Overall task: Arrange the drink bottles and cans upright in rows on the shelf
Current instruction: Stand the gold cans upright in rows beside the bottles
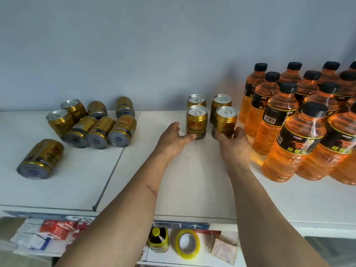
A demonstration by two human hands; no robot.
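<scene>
Four gold cans stand upright in a two-by-two block at the middle of the white shelf point(192, 189). My left hand point(173, 138) is spread beside the front-left can point(196, 122), thumb touching its base, fingers apart on its left. My right hand point(234, 145) wraps the base of the front-right can point(225, 118). Several gold cans point(96, 126) lie on their sides or lean in a heap at the left. One lone can point(41, 158) lies nearer the front. Orange drink bottles point(289, 122) with black caps stand upright in rows at the right.
A seam point(109, 170) splits the shelf into two panels. A blue-grey wall point(173, 45) backs the shelf. Below the front edge sit a yellow tape roll point(187, 244), a small yellow bottle point(158, 240), red packets point(56, 230) and a wrapped pack point(224, 249).
</scene>
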